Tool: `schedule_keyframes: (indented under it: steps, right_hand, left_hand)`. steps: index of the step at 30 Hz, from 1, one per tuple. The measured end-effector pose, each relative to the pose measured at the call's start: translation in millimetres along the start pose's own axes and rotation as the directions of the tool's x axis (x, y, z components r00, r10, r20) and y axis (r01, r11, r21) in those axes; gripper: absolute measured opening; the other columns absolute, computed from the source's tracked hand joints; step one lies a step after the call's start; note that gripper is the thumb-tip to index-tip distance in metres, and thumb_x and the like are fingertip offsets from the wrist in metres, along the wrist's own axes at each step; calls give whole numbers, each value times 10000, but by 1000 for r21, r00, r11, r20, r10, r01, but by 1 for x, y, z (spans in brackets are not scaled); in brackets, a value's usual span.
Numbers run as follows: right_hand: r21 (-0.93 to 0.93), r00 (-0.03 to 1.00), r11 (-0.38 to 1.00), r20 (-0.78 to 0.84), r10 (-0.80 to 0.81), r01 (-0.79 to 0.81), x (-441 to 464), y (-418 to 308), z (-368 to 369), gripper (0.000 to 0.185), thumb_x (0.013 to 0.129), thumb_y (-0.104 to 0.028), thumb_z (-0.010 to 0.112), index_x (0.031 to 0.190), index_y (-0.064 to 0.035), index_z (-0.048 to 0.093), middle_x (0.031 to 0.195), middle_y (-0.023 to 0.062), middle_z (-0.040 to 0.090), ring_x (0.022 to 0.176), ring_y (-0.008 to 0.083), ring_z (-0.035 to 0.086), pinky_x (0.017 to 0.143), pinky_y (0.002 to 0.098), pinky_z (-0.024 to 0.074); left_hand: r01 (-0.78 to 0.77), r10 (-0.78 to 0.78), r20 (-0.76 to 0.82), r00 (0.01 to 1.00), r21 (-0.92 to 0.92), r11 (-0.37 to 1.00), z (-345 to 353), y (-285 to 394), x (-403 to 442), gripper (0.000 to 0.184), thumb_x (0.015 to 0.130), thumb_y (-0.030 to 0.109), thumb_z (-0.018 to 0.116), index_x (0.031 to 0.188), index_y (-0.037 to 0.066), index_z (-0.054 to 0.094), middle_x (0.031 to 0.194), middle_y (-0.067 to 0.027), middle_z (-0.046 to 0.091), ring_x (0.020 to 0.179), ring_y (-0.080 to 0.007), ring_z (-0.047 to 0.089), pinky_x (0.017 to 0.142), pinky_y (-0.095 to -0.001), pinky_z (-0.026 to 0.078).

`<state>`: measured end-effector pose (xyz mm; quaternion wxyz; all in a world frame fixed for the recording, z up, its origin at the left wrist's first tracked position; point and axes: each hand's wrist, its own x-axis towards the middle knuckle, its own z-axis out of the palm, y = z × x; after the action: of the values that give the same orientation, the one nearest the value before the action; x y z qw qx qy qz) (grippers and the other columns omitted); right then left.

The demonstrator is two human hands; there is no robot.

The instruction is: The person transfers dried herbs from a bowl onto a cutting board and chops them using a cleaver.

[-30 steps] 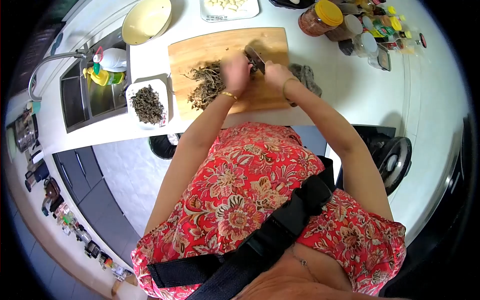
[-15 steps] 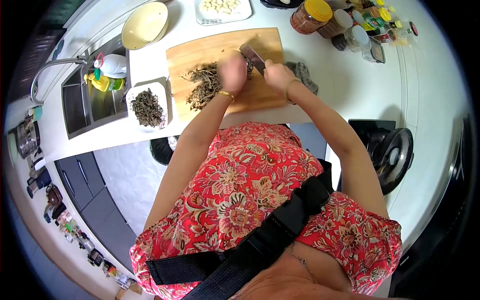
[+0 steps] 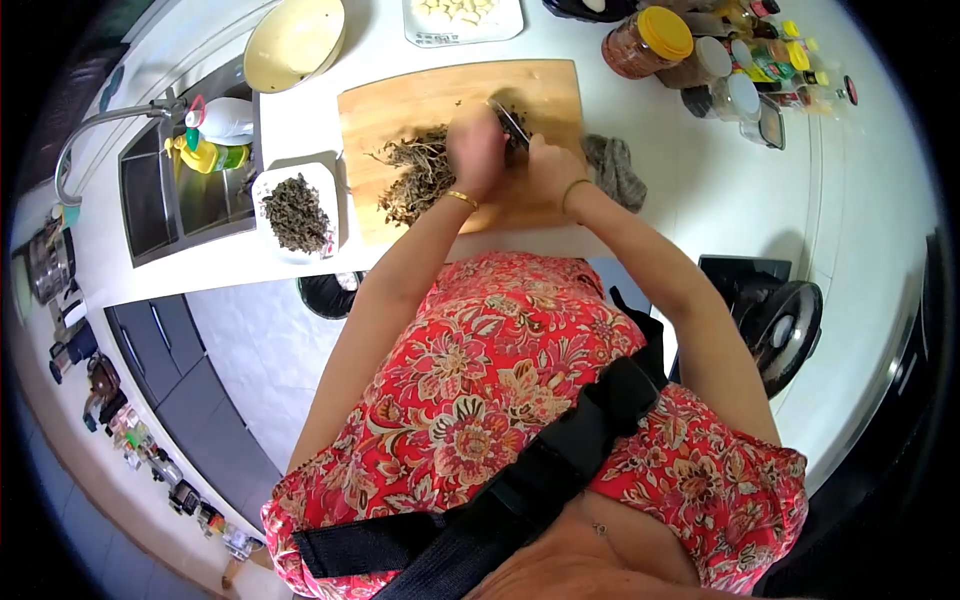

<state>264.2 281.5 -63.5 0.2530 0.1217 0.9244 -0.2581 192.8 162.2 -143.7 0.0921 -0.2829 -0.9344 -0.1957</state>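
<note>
On a wooden cutting board (image 3: 540, 85) lies a pile of brown dried stems (image 3: 415, 175). My left hand (image 3: 477, 150), partly blurred, is closed over the right end of the pile and presses it down. Its fingertips are close to the blade of a knife (image 3: 512, 124). My right hand (image 3: 556, 170) is wrapped round the knife's handle, with the blade pointing up and left over the board. Small dark cut pieces show beside the blade. A white dish (image 3: 265, 238) of dark chopped pieces stands left of the board.
A sink (image 3: 150, 200) with soap bottles is at the left. Behind the board are a cream bowl (image 3: 293, 45) and a white plate (image 3: 463, 35) of pale cloves. Several jars (image 3: 648, 42) and bottles stand at the back right. A grey cloth (image 3: 616, 172) touches the board's right side.
The knife blade has tilted, now showing narrower and more edge-on beside my left hand. My right hand has shifted slightly with it. My left hand stays on the stems; the camera view has shifted a little.
</note>
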Motion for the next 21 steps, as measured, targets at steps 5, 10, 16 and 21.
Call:
schedule_keyframes:
  steps: [5, 10, 16, 21]
  right_hand:
    - [7, 992, 999, -115, -45, 46, 4, 17, 7, 167, 804, -82, 386, 914, 29, 446, 854, 299, 585, 835, 429, 581, 742, 488, 451]
    - [16, 994, 999, -106, -30, 32, -12, 7, -11, 199, 819, -120, 394, 935, 30, 455, 884, 283, 586, 858, 419, 576, 755, 480, 449]
    - [4, 999, 1000, -36, -18, 18, -12, 6, -23, 201, 815, -110, 406, 941, 32, 471, 894, 282, 585, 868, 413, 575, 762, 470, 451]
    - [17, 993, 998, -97, -65, 67, -9, 11, -20, 182, 830, -131, 417, 908, 25, 469, 824, 267, 584, 800, 422, 569, 724, 475, 449]
  left_hand:
    - [-18, 21, 29, 999, -97, 995, -16, 3, 0, 152, 672, 114, 631, 741, 49, 511, 698, -141, 527, 640, -310, 525, 557, -423, 427]
    - [-51, 34, -120, 992, -141, 989, -5, -4, -4, 185, 698, 153, 650, 766, 62, 504, 717, -135, 509, 671, -312, 497, 573, -415, 398]
    - [-63, 58, -43, 997, -121, 991, -13, -1, 1, 123, 698, 85, 602, 768, 50, 507, 736, -144, 510, 681, -315, 504, 578, -418, 410]
    - [-33, 30, 68, 997, 37, 999, -16, 1, 0, 160, 717, 202, 645, 715, 70, 555, 762, -121, 536, 712, -282, 526, 624, -390, 410]
